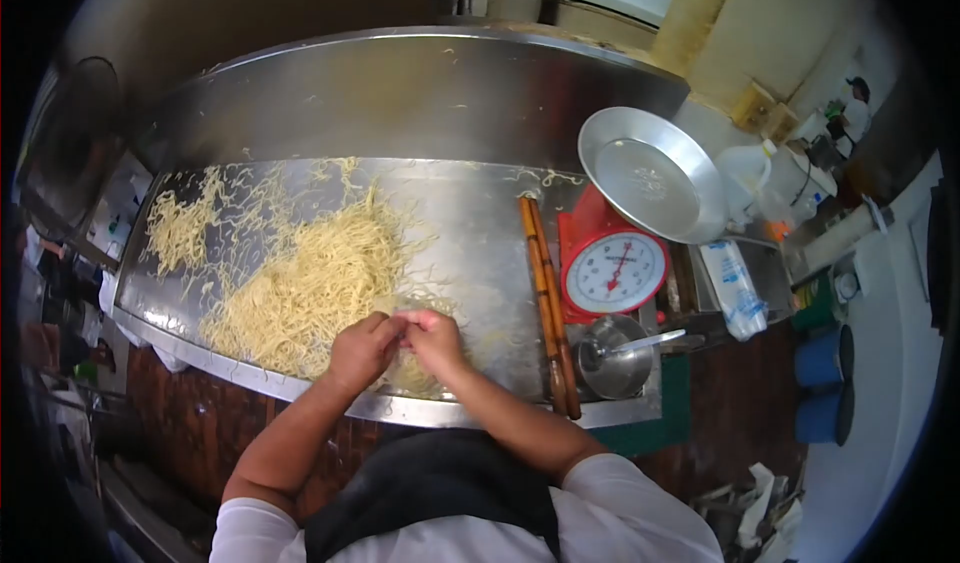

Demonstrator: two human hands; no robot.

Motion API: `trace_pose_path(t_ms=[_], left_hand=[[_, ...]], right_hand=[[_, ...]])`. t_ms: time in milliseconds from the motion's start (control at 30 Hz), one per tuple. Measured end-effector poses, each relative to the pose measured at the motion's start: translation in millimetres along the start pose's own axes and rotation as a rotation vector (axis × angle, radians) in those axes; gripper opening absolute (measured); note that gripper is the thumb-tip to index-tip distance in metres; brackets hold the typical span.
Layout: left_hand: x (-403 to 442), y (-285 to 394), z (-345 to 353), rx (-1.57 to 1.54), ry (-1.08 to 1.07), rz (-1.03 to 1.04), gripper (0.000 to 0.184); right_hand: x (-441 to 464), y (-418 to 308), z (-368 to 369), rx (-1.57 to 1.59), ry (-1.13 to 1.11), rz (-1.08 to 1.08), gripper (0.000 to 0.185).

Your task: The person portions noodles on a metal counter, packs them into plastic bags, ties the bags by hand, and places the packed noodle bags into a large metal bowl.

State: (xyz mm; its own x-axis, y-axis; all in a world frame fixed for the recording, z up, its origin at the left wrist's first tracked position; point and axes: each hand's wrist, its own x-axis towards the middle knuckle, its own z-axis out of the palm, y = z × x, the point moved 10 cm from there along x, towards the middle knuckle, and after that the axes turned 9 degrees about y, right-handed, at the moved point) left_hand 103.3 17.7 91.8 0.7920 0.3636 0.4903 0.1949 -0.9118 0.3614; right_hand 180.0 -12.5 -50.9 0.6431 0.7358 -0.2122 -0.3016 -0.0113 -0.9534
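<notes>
My left hand (366, 348) and my right hand (436, 343) meet at the steel table's front edge, fingers pinched together. Between and below them is what looks like a clear plastic bag (415, 375) with pale noodles in it; its top is hidden by my fingers. Just left of my hands lies a big heap of loose yellow noodles (310, 283), with strands scattered around it. A smaller clump of noodles (180, 231) sits at the table's far left.
Two bamboo sticks (548, 308) lie lengthwise right of my hands. Beyond them stand a red dial scale (615, 271) with a round metal pan (652, 175) and a metal bowl (612, 368) holding a utensil. Blue buckets (825, 358) are at right. Another person (856, 113) is far off.
</notes>
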Motion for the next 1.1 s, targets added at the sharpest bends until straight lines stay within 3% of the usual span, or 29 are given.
trace_pose_path(t_ms=[33,133,233,367,400,533,633,733,833,967,1067,1100], left_hand=[[2.9,1.1,-0.3,0.037,-0.047,-0.012,0.02],[8.6,-7.4,0.1,0.079,-0.171,-0.014,0.024],[2.4,-13.8,-3.7,0.049,-0.121,-0.032,0.021],[-15.2,-21.7,-8.5,0.046,-0.044,-0.148,0.016],[-21.7,-25.7,-5.7,0.073,-0.052,-0.19,0.014],[-68.8,-77.1,25.7,-0.419,-0.133,-0.755,0.013],[-94.6,-80.7,41.9,-0.817,-0.179,-1.126,0.013],[-106.0,-67.7,47.8,-1.113,-0.225,-1.325,0.012],[-112.5,-45.0,58.7,-1.595,-0.249,-1.466,0.011],[-117.5,-38.2,63.4,-1.777,-0.272,-1.533,0.01],[-102.4,-43.2,52.6,-1.585,-0.378,-1.344,0.015],[-98.0,-52.4,49.1,-1.349,-0.381,-1.263,0.016]], right_hand=[[2.3,1.8,1.2,-0.142,-0.038,-0.108,0.036],[-25.1,-88.4,8.8,-0.722,-0.017,-0.352,0.053],[-36.9,-101.4,17.8,-0.656,-0.028,-0.443,0.064],[-27.1,-65.0,15.4,-0.396,-0.088,-0.312,0.056],[-23.6,-59.9,12.8,-0.402,-0.065,-0.254,0.038],[-31.9,-78.3,23.0,-0.515,-0.144,-0.366,0.006],[-40.6,-87.9,34.0,-0.624,-0.218,-0.425,0.009],[-45.6,-94.2,37.9,-0.594,-0.215,-0.513,0.011],[-48.0,-99.0,37.0,-0.653,-0.159,-0.581,0.01],[-55.0,-104.7,40.1,-0.724,-0.162,-0.653,0.011],[-58.7,-111.4,44.7,-0.853,-0.21,-0.644,0.012],[-56.1,-106.1,44.2,-0.886,-0.227,-0.62,0.012]])
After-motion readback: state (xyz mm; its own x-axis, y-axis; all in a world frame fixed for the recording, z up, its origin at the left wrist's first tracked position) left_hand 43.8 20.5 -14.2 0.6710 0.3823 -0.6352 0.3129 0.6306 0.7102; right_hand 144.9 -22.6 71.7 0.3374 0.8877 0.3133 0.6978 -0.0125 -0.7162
